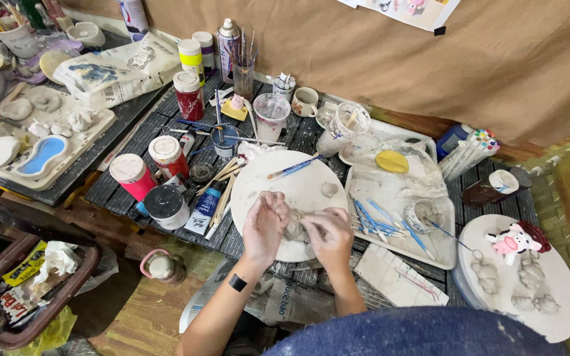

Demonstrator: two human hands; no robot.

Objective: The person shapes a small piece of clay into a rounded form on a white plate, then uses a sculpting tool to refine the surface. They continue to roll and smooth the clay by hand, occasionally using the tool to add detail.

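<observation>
Both hands meet at the lower centre of the frame over a round white board [298, 188] on the dark slatted tabletop [133, 148]. The left hand [264, 224] is curled, fingers bent down onto a grey clay lump [295, 231]; the right hand [330, 236] cups the same lump from the other side, fingers closed around it. The clay sits on the near edge of the board, mostly hidden between the palms.

Higher on the board lie a blue-handled brush [291, 167] and a small clay bit [329, 189]. Just left of the board, paint jars with pale lids [133, 175] and a black-lidded jar [165, 204] crowd close to the left hand, with wooden sticks [222, 181] between. To the right, a white tray [397, 247] holds blue-handled tools [377, 217], a small clay-smeared cup [423, 214] and a yellow sponge [391, 161]. At lower right, another round board [562, 310] carries a pink-and-white cow figurine [514, 240] and small clay shapes [529, 283].
</observation>
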